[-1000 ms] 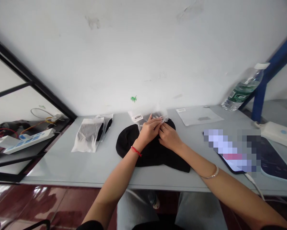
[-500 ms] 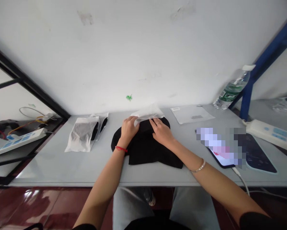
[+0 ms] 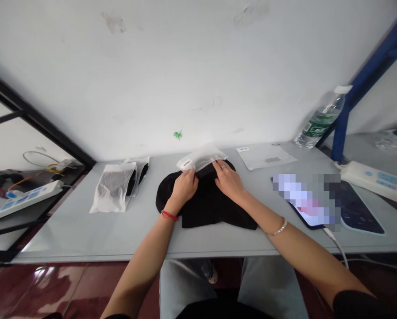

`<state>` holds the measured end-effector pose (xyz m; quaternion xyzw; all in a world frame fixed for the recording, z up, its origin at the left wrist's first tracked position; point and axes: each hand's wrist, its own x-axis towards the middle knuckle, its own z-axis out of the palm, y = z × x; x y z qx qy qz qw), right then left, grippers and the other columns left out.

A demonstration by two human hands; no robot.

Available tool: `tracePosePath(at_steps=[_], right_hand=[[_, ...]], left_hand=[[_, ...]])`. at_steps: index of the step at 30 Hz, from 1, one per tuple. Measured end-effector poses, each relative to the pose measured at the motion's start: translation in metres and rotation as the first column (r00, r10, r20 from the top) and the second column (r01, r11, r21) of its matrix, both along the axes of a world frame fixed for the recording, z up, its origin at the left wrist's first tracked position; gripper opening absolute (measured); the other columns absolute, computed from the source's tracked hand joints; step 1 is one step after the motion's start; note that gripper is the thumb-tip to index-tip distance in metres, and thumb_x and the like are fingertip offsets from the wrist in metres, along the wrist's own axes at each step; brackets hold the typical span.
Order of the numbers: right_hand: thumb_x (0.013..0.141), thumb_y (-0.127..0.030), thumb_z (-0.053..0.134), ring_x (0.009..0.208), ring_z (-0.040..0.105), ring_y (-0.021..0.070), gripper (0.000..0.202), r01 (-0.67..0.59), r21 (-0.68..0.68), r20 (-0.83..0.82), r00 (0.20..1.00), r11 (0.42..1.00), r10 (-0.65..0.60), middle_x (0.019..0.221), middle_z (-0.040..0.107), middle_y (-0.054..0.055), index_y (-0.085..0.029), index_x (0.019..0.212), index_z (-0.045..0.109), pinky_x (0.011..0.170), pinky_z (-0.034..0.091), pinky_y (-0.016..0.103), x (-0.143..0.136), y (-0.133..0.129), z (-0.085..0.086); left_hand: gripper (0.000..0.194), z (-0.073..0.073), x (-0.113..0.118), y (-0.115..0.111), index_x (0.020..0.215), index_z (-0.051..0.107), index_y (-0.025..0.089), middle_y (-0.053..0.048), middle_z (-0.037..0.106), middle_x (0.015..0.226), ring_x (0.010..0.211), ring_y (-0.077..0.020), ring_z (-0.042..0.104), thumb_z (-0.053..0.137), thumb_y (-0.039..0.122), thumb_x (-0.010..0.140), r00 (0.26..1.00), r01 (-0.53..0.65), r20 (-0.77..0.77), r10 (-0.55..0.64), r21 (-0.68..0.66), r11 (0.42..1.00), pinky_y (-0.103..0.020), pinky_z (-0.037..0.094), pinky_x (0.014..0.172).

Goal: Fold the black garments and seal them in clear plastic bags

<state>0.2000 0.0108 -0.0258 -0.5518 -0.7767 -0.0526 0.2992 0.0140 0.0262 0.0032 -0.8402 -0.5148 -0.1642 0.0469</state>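
Observation:
Black cloth point(image 3: 205, 206) lies spread on the grey table point(image 3: 79, 235), in front of me. A translucent bag point(image 3: 203, 157) with a small barcode label rests at the cloth's far edge. My left hand point(image 3: 185, 186) is closed on that far edge, just below the label. To its right, my right hand point(image 3: 228, 177) has its fingers bent over the cloth where it meets the bag; its fingertips are closed on the cloth. How far the cloth reaches into the bag cannot be made out.
Filled translucent bags point(image 3: 113, 188) with black contents lie at the left. A flat bag point(image 3: 266, 156) lies at the back right, near a leaning water bottle point(image 3: 321, 122). Two phones, one lit point(image 3: 313, 212) and one dark point(image 3: 360, 210), and a power strip point(image 3: 377, 179) are at the right.
My left hand has moved a little right and nearer to me, uncovering the bag's label, and its fingers have curled. My right hand has shifted slightly right.

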Motion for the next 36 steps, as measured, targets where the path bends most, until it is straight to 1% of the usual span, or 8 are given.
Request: tracePosePath(at_steps=[6,12,15,19,23,26,30,36], right_hand=[[0.073,-0.004,0.056,0.131,0.046,0.0317,0.079,0.006,0.054,0.024,1.0,0.998,-0.008,0.14,0.051,0.019,-0.012,0.148,0.03,0.094,0.051,0.043,0.008,-0.004,0.003],[0.074,-0.022,0.065,0.127,0.045,0.0364,0.076,-0.109,0.134,0.143,0.986,0.985,0.089,0.141,0.051,0.018,-0.016,0.145,0.038,0.098,0.037,0.049,0.009,-0.011,0.011],[0.075,-0.021,0.061,0.124,0.046,0.0347,0.067,-0.129,0.186,0.164,0.981,0.974,0.098,0.136,0.056,0.016,-0.014,0.141,0.045,0.098,0.034,0.047,0.008,-0.013,0.01],[0.074,-0.016,0.057,0.116,0.05,0.0337,0.062,-0.092,0.208,0.173,0.983,0.974,0.055,0.128,0.063,0.014,-0.011,0.136,0.051,0.087,0.039,0.042,0.009,-0.014,0.012],[0.074,-0.015,0.056,0.104,0.053,0.0334,0.058,-0.038,0.263,0.156,0.988,0.964,-0.004,0.119,0.068,0.013,-0.01,0.132,0.056,0.082,0.041,0.042,0.007,-0.025,0.024],[0.073,-0.012,0.056,0.102,0.054,0.0314,0.053,0.021,0.323,0.129,0.989,0.946,-0.066,0.118,0.069,0.012,-0.01,0.125,0.06,0.08,0.041,0.041,0.001,-0.039,0.034],[0.072,-0.009,0.058,0.105,0.055,0.0313,0.047,0.032,0.242,0.157,0.985,0.97,-0.071,0.116,0.07,0.014,-0.007,0.119,0.062,0.08,0.043,0.041,-0.008,-0.047,0.036],[0.077,-0.013,0.064,0.116,0.054,0.0317,0.055,-0.067,0.095,0.259,0.965,0.993,0.041,0.125,0.064,0.019,-0.003,0.13,0.053,0.093,0.044,0.042,-0.011,-0.039,0.023]], left_hand=[[0.017,0.005,0.007,-0.011,0.076,0.045,0.022,-0.004,0.059,0.077,0.074,-0.0198,0.059,0.042,0.014,0.09,0.989,0.099,0.104,-0.107,0.077,0.992,-0.029,0.044,0.065],[0.02,0.007,0.007,-0.012,0.071,0.042,0.023,-0.004,0.055,0.073,0.076,-0.0215,0.053,0.039,0.012,0.088,0.97,0.158,0.155,-0.187,0.182,0.971,-0.032,0.044,0.069],[0.022,0.009,0.009,-0.014,0.07,0.044,0.022,-0.005,0.055,0.072,0.077,-0.0219,0.051,0.039,0.012,0.089,0.968,0.18,0.137,-0.21,0.203,0.963,-0.033,0.044,0.071],[0.02,0.011,0.01,-0.018,0.07,0.049,0.021,-0.006,0.057,0.077,0.082,-0.0229,0.052,0.045,0.017,0.09,0.975,0.109,0.158,-0.157,0.279,0.954,-0.034,0.042,0.073],[0.016,0.011,0.01,-0.021,0.071,0.052,0.02,-0.009,0.06,0.091,0.088,-0.0244,0.053,0.052,0.021,0.087,0.943,0.012,0.297,-0.148,0.413,0.911,-0.039,0.043,0.078],[0.01,0.011,0.011,-0.021,0.091,0.057,0.018,-0.012,0.06,0.105,0.099,-0.0264,0.055,0.054,0.024,0.084,0.896,0.001,0.398,-0.199,0.445,0.895,-0.043,0.045,0.086],[0.05,0.002,0.012,-0.016,0.131,0.043,0.011,-0.02,0.048,0.138,0.13,-0.0301,0.044,0.049,0.018,0.082,0.918,0.108,0.334,-0.212,0.305,0.946,-0.048,0.039,0.105],[0.067,-0.023,0.012,-0.005,0.143,0.034,0.004,-0.022,0.038,0.149,0.143,-0.0303,0.031,0.039,0.008,0.077,0.979,0.156,0.144,-0.148,-0.047,0.987,-0.049,0.03,0.114]])
